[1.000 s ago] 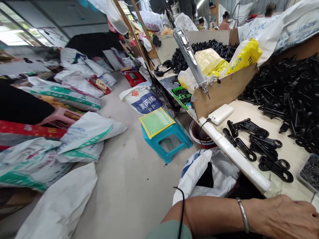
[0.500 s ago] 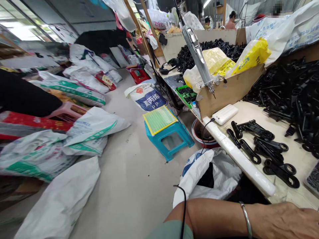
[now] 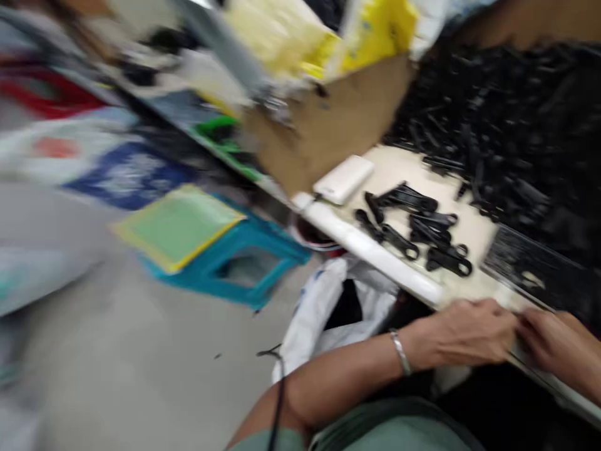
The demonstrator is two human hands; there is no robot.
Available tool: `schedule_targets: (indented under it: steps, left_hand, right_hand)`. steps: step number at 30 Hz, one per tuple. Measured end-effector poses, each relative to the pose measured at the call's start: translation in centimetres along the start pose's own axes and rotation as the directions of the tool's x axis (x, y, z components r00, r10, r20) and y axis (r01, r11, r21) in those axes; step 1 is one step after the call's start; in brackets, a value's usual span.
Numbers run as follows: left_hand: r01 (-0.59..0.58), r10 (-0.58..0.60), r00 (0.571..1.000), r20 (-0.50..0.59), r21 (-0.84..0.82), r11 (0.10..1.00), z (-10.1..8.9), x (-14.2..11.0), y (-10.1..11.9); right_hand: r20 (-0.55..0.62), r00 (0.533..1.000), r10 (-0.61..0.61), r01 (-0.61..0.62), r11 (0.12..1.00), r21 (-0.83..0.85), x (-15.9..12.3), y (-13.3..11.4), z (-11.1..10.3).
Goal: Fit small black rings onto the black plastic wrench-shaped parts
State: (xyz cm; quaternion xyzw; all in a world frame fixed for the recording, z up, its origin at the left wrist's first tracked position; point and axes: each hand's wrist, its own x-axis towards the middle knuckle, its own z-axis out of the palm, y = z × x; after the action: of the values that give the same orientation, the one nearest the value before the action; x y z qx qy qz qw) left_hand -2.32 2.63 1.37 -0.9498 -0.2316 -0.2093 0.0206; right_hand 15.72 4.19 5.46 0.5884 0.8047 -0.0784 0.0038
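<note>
At the table's front edge, my left hand [image 3: 481, 332], with a silver bangle at its wrist, has its fingers curled in. My right hand [image 3: 547, 341] meets it fingertip to fingertip, also closed. Whatever is between them is hidden by the fingers and blur. Just beyond lie several black handle-like parts with ring ends [image 3: 399, 243] on the pale tabletop [image 3: 394, 164]. A shallow clear-edged tray [image 3: 521, 257] with small dark pieces is behind my hands. Further back rises a large heap of similar black parts [image 3: 493, 125].
A white power bank [image 3: 344, 180] lies by a cardboard divider [image 3: 342, 119]. A blurred grey electric screwdriver [image 3: 230, 50] hangs above. Below the padded table edge [image 3: 370, 247] are an open white sack [image 3: 312, 313] and a blue stool [image 3: 253, 272] with a yellow-green top.
My view has swung right and down, with blur. My right hand has come into sight, and both hands are now together at the table edge.
</note>
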Motion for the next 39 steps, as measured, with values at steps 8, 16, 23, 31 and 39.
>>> schedule_targets:
  steps: [8, 16, 23, 31, 39]
  left_hand:
    - [0.099, -0.086, 0.99, 0.11, -0.117, 0.988, 0.1, 0.3, -0.5]
    - [0.131, -0.121, 0.987, 0.102, -0.102, 0.986, -0.2, 0.2, -0.3]
    - [0.13, -0.129, 0.991, 0.024, -0.091, 0.987, 0.6, 0.0, -0.3]
    - [0.123, -0.125, 0.992, -0.028, -0.07, 0.99, 0.9, -0.2, -0.3]
    - [0.13, -0.133, 0.991, -0.022, -0.104, 0.986, 0.9, -0.1, -0.4]
  right_hand:
    - [0.418, 0.857, 0.303, -0.503, 0.311, 0.807, -3.0, -1.3, -0.5]
    - [0.374, 0.82, 0.433, -0.43, 0.034, 0.902, -3.7, -1.9, 1.4]
    - [0.322, 0.861, 0.393, -0.428, 0.22, 0.877, -3.9, -1.4, 1.3]
    - [0.255, 0.948, 0.191, -0.305, 0.776, 0.552, -3.1, -0.8, -0.6]
    - [0.291, 0.956, 0.04, -0.139, 0.934, 0.329, -2.2, -0.7, -1.7]
